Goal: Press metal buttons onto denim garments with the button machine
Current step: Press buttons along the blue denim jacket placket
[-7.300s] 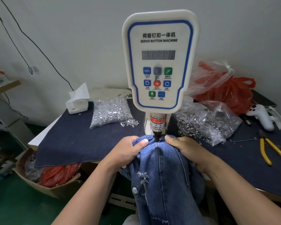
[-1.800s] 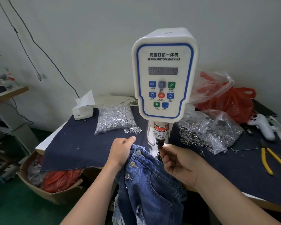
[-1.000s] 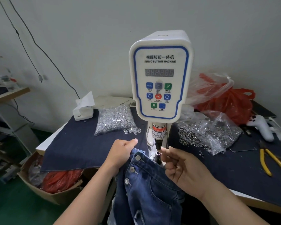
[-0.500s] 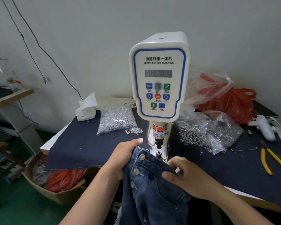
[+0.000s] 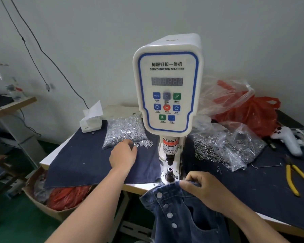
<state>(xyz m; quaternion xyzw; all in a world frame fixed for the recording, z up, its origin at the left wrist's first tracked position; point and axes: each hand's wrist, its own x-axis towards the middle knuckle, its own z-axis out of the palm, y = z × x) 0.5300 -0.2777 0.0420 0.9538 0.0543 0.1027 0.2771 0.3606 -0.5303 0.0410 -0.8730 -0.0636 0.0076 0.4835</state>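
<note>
Head view centres on the button machine [image 5: 167,88], standing on the desk [image 5: 263,188] with nothing lying across its lower die. In front of it, below the desk edge, hangs the denim garment [image 5: 181,213], already carrying a row of four metal buttons down its fly. The right hand [image 5: 200,188] pinches the waistband just in front of the die. Left of the machine, the left hand [image 5: 124,154] reaches into the loose buttons [image 5: 144,143] spilled from their bag [image 5: 123,130] (whether its fingertips have closed on one cannot be told). Judging from this, another button remains to be fetched, loaded and pressed.
</note>
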